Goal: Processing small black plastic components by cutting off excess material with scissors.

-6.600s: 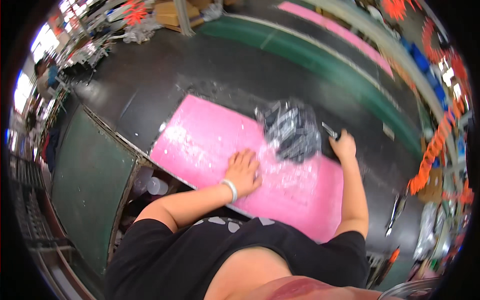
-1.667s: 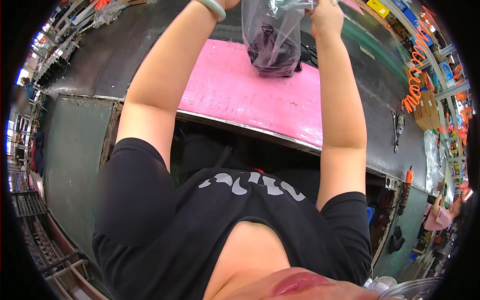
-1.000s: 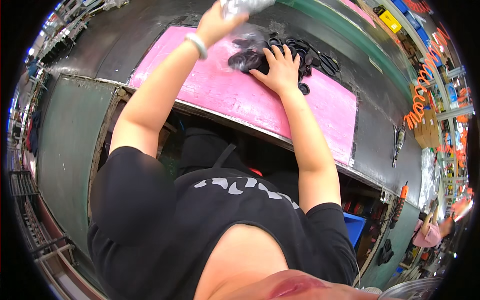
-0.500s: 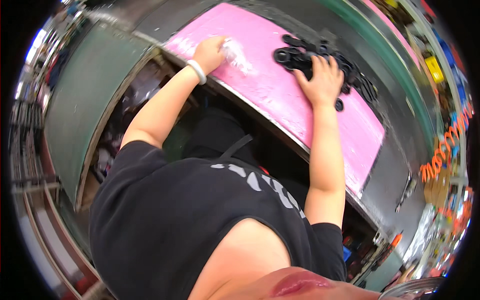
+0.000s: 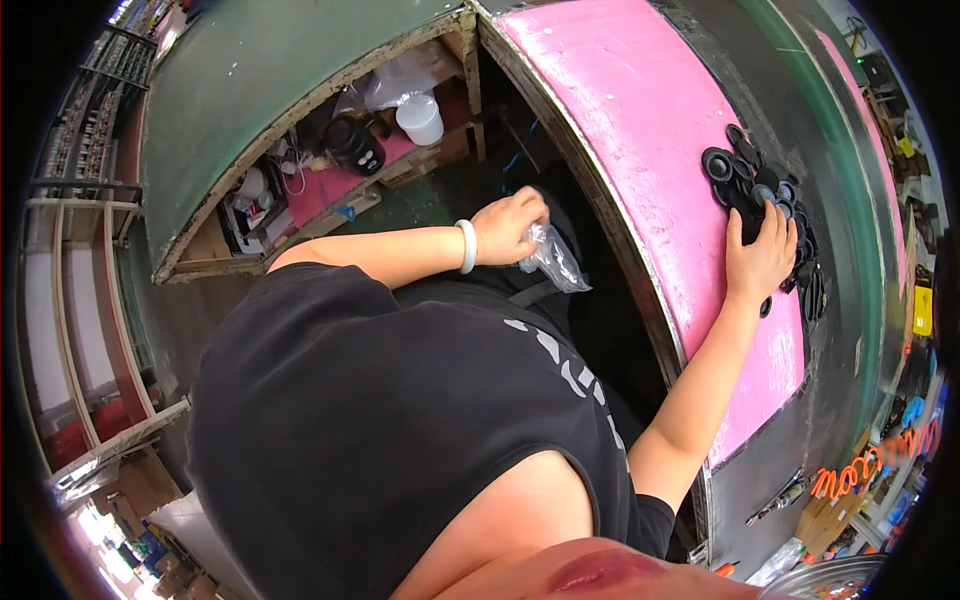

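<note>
My left hand [image 5: 510, 225], with a white bangle [image 5: 467, 246] on its wrist, is over my lap, off the table. Its fingers are closed on a clear plastic bag [image 5: 560, 262] that hangs crumpled from them. On the pink sheet [image 5: 630, 120], my right hand [image 5: 762, 255] lies with fingers stretched out over the near side of a pile of black round parts [image 5: 738, 180]. Some look like rings with raised rims. A greyish piece sits by the fingertips. What lies under the palm is hidden.
Left of the table is a green-topped bench [image 5: 300, 60]. Its open shelf has a white tub [image 5: 420, 119] and a black container [image 5: 354, 145]. An orange coiled hose [image 5: 850, 470] hangs at the far right. A slim tool [image 5: 785, 497] lies at the table's right end.
My left hand has come off the pink sheet and down to my lap, bringing the plastic bag along. My right hand stays at the black parts. The whole view has turned leftward.
</note>
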A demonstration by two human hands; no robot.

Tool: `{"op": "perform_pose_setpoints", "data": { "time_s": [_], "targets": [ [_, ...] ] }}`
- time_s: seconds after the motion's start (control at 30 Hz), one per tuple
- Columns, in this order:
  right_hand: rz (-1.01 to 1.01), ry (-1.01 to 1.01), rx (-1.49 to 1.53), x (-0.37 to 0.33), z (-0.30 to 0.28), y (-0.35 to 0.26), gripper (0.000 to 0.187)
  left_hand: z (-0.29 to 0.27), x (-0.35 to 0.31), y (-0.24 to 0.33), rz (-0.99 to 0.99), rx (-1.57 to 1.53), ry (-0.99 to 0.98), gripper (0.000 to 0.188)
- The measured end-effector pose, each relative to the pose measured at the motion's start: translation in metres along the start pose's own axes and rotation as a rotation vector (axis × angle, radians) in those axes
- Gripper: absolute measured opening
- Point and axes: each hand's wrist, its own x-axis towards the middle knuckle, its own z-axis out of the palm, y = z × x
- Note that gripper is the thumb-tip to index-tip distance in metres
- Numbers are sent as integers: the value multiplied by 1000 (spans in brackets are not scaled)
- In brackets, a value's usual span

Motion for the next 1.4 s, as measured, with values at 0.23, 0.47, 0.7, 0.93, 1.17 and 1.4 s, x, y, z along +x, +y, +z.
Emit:
{"op": "perform_pose_setpoints", "data": {
  "time_s": [0.23, 0.47, 0.7, 0.93, 1.17, 1.4],
  "targets": [
    [-7, -21, 21, 5, 1, -7, 55, -31, -58, -33, 118, 15, -145, 56],
    [2, 7, 27, 2, -3, -9, 53, -44, -55, -113, -300, 78, -464, 40],
    [33, 13, -5, 14, -6, -23, 54, -33, 144, -285, -519, 245, 298, 33],
    [109, 36, -1, 14, -3, -23, 51, -35, 242, -322, -613, 492, 203, 35],
    [164, 10, 21, 14, -7, -23, 54, -32, 285, -350, -604, 540, 179, 38],
    [168, 7, 38, 14, -6, -22, 55, -32, 286, -361, -591, 562, 168, 40]
  ]
}}
